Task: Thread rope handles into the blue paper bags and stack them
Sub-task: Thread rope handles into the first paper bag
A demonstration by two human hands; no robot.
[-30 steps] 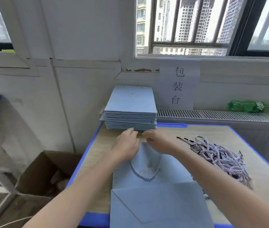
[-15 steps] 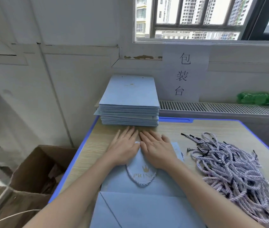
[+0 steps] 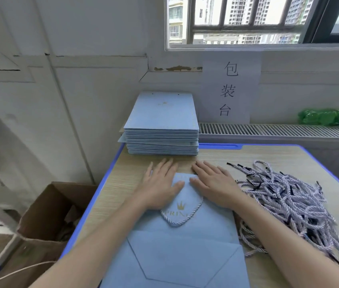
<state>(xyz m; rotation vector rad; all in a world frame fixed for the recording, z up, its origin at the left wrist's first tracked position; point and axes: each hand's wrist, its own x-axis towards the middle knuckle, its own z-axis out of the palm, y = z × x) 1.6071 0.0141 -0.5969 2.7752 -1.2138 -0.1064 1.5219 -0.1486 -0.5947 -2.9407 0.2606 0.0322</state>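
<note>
A flat blue paper bag (image 3: 185,246) lies on the wooden table in front of me, a gold crown print on it. A white twisted rope handle (image 3: 180,219) loops down from its top edge. My left hand (image 3: 160,188) presses flat on the bag's upper left, fingers straight. My right hand (image 3: 214,186) presses flat on the upper right, fingers spread. Behind the hands, at the table's far edge, stands a stack of flat blue bags (image 3: 162,129). A heap of loose white rope handles (image 3: 284,200) with dark tips lies to the right.
The table (image 3: 120,183) has a blue rim and stands against a white wall under a window. A paper sign (image 3: 229,90) hangs on the wall. A green bottle (image 3: 328,117) lies on the radiator ledge. An open cardboard box (image 3: 46,217) sits on the floor at left.
A second ago both hands pinched at the bag's top edge. They then flattened onto the bag, and now they have slid apart along its top.
</note>
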